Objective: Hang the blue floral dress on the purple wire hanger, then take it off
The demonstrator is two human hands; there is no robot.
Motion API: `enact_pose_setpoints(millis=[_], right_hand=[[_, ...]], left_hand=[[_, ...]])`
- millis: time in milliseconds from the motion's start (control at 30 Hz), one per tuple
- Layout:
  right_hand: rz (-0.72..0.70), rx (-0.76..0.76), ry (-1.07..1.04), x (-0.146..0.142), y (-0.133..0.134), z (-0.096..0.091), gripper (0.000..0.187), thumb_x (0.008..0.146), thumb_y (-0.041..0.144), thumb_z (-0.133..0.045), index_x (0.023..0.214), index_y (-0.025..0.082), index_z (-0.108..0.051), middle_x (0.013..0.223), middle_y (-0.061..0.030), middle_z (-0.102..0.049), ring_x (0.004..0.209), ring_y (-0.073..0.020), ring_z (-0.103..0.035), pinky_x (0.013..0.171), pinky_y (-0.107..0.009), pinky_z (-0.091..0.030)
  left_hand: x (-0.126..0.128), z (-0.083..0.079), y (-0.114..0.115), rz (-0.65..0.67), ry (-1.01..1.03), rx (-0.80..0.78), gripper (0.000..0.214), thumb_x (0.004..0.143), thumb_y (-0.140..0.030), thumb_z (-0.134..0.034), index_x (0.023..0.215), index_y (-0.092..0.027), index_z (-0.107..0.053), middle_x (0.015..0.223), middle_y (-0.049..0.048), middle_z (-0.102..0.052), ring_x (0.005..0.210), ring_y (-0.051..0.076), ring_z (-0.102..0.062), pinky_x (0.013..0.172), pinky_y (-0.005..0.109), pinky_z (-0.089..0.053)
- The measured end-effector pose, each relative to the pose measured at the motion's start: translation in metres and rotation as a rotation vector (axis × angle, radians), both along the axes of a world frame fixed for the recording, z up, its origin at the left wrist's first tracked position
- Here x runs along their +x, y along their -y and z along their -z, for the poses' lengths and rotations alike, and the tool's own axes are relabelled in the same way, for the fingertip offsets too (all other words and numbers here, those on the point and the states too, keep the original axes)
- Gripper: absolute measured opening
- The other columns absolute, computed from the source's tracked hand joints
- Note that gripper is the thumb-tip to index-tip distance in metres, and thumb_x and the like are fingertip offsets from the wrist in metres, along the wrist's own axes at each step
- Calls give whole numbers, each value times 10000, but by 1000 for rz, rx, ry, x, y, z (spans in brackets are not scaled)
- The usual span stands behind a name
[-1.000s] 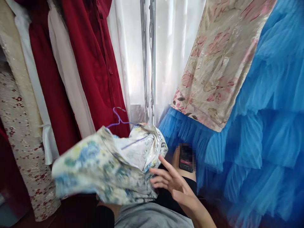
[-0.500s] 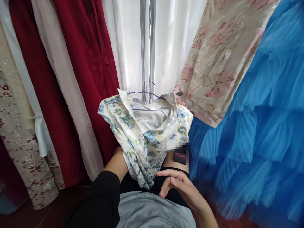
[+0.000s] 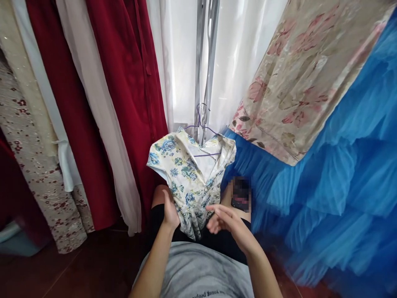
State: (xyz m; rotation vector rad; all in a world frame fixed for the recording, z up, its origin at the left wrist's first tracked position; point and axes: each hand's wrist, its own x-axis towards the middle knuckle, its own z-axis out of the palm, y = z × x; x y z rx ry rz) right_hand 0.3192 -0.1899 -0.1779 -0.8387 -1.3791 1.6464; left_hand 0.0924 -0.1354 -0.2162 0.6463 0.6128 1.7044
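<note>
A white blouse with blue and green flowers (image 3: pixel 189 178) lies across my lap, its shoulders on a thin purple hanger (image 3: pixel 214 131). The hanger's hook points away from me, toward a metal pole. My left hand (image 3: pixel 170 211) is at the blouse's lower left side, thumb stretched upward and palm turned toward the cloth; its other fingers are partly hidden. Just off the gathered lower right side, my right hand (image 3: pixel 223 221) is open with its fingers apart. On my right thigh rests a dark phone-like object (image 3: pixel 241 203), partly blurred out.
Dark red garments (image 3: pixel 127 91), a pale sheer one (image 3: pixel 89 82) and a sequined floral one (image 3: pixel 62 207) hang on the left. To the right hang a beige floral garment (image 3: pixel 291 91) and a blue tulle dress (image 3: pixel 325 198). A metal pole (image 3: pixel 201 62) stands before white curtains (image 3: pixel 242 54).
My left hand has come down from behind the blouse to its lower left side. The blouse and hanger now lie flatter. My right hand stays near the lower right. The view has shifted slightly left.
</note>
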Motion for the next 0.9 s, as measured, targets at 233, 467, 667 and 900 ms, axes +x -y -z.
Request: enact_pose_setpoints(millis=[233, 467, 667, 900], right_hand=[[362, 266, 169, -52, -76, 1, 384, 893, 564, -594, 740, 230, -482, 531, 42, -532, 465, -139, -478, 482, -264, -351], [351, 164, -79, -42, -66, -1, 325, 823, 434, -653, 638, 203, -519, 452, 79, -391, 421, -77, -278, 457, -244, -201], [343, 140, -24, -49, -52, 2, 342, 816, 448, -683, 638, 187, -552, 444, 49, -488, 404, -73, -337, 448, -233, -233], [326, 230, 36, -66, -42, -3, 297, 843, 431, -682, 721, 168, -620, 501, 6, -597, 408, -98, -443, 448, -235, -320]], left_hand=[[26, 0, 22, -50, -369, -30, 556, 716, -373, -831, 1201, -144, -686, 1160, 133, -743, 1128, 314, -679, 987, 417, -518], [-17, 21, -5, -467, -746, -3, 269, 817, -324, -666, 1031, -161, -680, 1003, 95, -732, 981, 260, -679, 897, 369, -518], [-1, 23, 8, -897, -966, 225, 263, 877, -257, -628, 1129, -205, -576, 1135, 103, -621, 1091, 241, -599, 976, 381, -463], [48, 5, 18, -365, -1089, 326, 115, 925, -232, -549, 1025, -225, -604, 972, 58, -659, 909, 225, -626, 834, 327, -468]])
